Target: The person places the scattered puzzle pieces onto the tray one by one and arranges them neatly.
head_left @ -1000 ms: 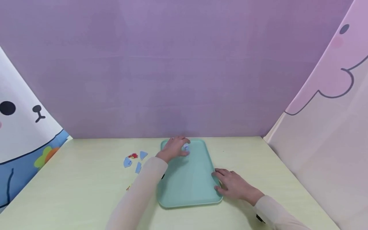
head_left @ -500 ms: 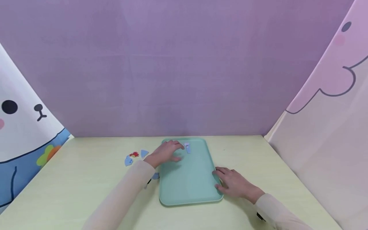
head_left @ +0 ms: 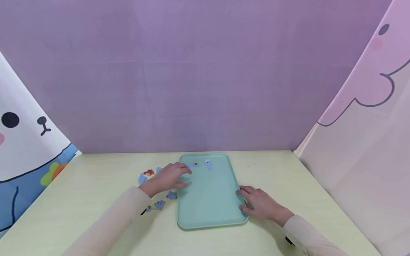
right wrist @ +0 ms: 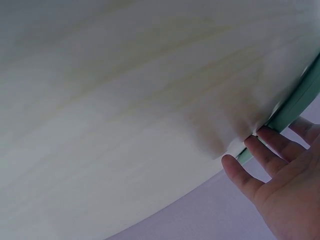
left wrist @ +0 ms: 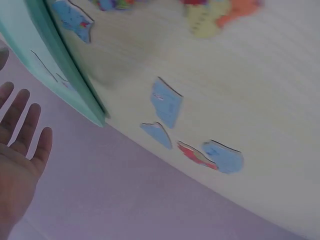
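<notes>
Purple backdrop [head_left: 205, 78] rises behind a pale bench [head_left: 89, 202], filling most of the upper frame. Near the middle, the person's left hand [head_left: 167, 177] hangs over the left edge of a mint-green tray [head_left: 209, 199], its fingers [left wrist: 44, 145] loosely spread and holding nothing. Lower right of centre, the right hand [head_left: 262, 204] rests at the tray's right rim; those fingers are fairly straight, touching the edge rather than clenched.

Just beyond the left fingertips, a blue piece with a red spot [head_left: 193, 165] lies on the tray, toward its upper left corner. To its right, near the tray's far end, is a pale blue piece with a whitish top [head_left: 209, 165].

More flat, printed pieces lie on the bench. One dark bluish piece [head_left: 172, 195] sits just beside the tray's left side, and patterned pieces [head_left: 159, 204] lie lower left of that, near the left sleeve [head_left: 105, 217]. Left of the hand are a red piece [head_left: 148, 172] and a blue piece [head_left: 142, 177]. Along the top of the left wrist view, I see a blurred yellow and orange piece [left wrist: 207, 21]. Markings on the pieces are too small to read.

Outermost, a panel with a white animal face [head_left: 29, 149] stands at frame left, and one with a pink cartoon shape [head_left: 371, 85] at frame right.
</notes>
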A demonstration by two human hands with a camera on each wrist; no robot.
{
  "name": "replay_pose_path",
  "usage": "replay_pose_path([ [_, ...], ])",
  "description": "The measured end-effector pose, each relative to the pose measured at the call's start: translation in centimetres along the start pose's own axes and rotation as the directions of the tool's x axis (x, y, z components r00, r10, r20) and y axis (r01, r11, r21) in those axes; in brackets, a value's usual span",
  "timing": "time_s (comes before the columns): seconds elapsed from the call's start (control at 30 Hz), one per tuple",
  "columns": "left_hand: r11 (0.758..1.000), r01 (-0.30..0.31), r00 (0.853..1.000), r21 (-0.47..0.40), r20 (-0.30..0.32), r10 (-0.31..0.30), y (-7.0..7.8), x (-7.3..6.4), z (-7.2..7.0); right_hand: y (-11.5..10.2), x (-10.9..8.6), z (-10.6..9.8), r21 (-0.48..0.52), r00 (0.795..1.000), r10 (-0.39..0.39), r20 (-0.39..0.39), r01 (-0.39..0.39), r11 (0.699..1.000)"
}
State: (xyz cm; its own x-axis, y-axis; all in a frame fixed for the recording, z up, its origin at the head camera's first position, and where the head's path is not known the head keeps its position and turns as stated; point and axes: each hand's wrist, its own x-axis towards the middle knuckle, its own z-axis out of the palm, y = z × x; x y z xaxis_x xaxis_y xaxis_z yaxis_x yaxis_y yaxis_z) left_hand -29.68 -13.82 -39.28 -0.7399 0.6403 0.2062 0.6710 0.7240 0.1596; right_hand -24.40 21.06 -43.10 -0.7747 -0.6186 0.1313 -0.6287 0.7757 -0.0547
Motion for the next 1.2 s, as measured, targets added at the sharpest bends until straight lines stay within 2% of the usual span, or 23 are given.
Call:
replay_pose_path([
  [0.1,1.0,-0.014,1.0,-0.001,-0.012,0.014,-0.6,-1.0,-0.2,0.0,0.0,0.1,0.002,1.0,0.008,0.001,-0.008,1.0],
  [0.33,1.0,-0.006,0.999,-0.028,-0.035,0.005,-1.8,-3.0,-0.4,0.1,0.0,0.2,0.015,1.0,0.017,-0.001,-0.017,1.0],
  [0.6,0.997,-0.04,0.997,0.069,-0.068,0.044,-2.1,-4.8,0.2,0.1,-0.1,0.2,0.021,1.0,0.029,0.003,-0.029,0.999],
  [0.93,0.997,0.011,0.999,0.073,-0.05,-0.007,-2.2,-6.1,1.5,0.2,-0.1,0.3,0.028,1.0,0.03,0.01,-0.03,0.999],
  [1.2,0.996,-0.011,0.997,0.089,-0.075,0.018,-1.8,-6.6,2.1,0.3,-0.1,0.4,0.018,1.0,0.029,0.007,-0.029,0.999],
])
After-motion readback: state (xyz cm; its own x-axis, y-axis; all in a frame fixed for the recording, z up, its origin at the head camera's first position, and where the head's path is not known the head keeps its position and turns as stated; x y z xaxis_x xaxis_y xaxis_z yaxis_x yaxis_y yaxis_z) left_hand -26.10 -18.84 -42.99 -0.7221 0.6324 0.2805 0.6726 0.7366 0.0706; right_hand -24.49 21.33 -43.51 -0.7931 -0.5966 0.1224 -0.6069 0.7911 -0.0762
